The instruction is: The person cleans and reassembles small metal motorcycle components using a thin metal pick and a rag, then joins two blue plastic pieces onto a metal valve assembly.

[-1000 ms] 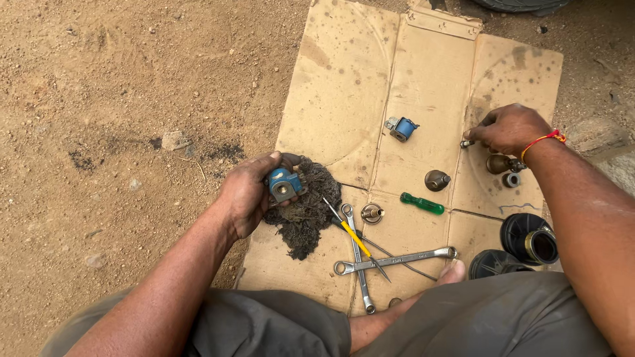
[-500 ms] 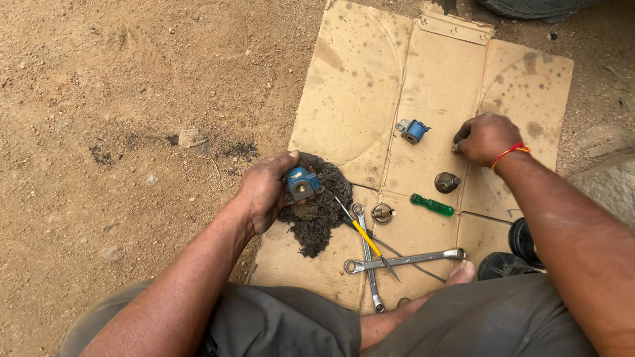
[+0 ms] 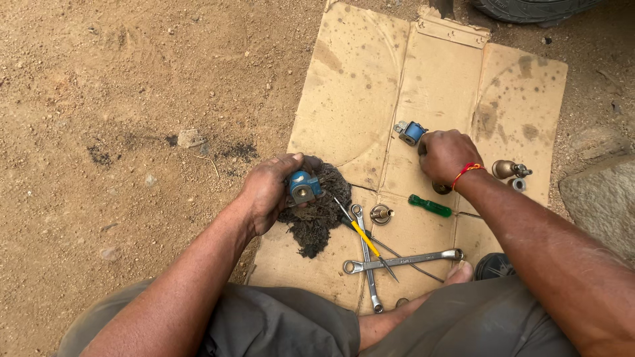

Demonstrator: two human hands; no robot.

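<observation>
Blue and grimy, a small solenoid coil (image 3: 303, 187) sits in the left hand (image 3: 270, 192), fingers curled round it and pressing it against a wad of black, oily cotton waste (image 3: 317, 210) that rests on the near left part of a flattened sheet of cardboard (image 3: 370, 86). The cardboard lies on bare sandy ground (image 3: 132, 99).

The right hand (image 3: 447, 155) is clenched into a loose fist, knuckles up, over the middle of the cardboard; whether it grips anything cannot be told from here. A red thread (image 3: 467, 172) circles its wrist. Just beside its knuckles lies a second blue coil (image 3: 411, 132).

Near the fist's far side sit a brass-coloured fitting (image 3: 508, 169) and a small metal ring (image 3: 518, 184). A green-handled screwdriver (image 3: 430, 205) lies just below the wrist. Closer to the person are a small round metal part (image 3: 381, 213), a yellow-handled screwdriver (image 3: 362, 234) and two combination spanners (image 3: 397, 261), crossing one another. A bare toe (image 3: 460, 271) touches the end of the nearer spanner. A tyre edge (image 3: 529, 8) shows at the top.
</observation>
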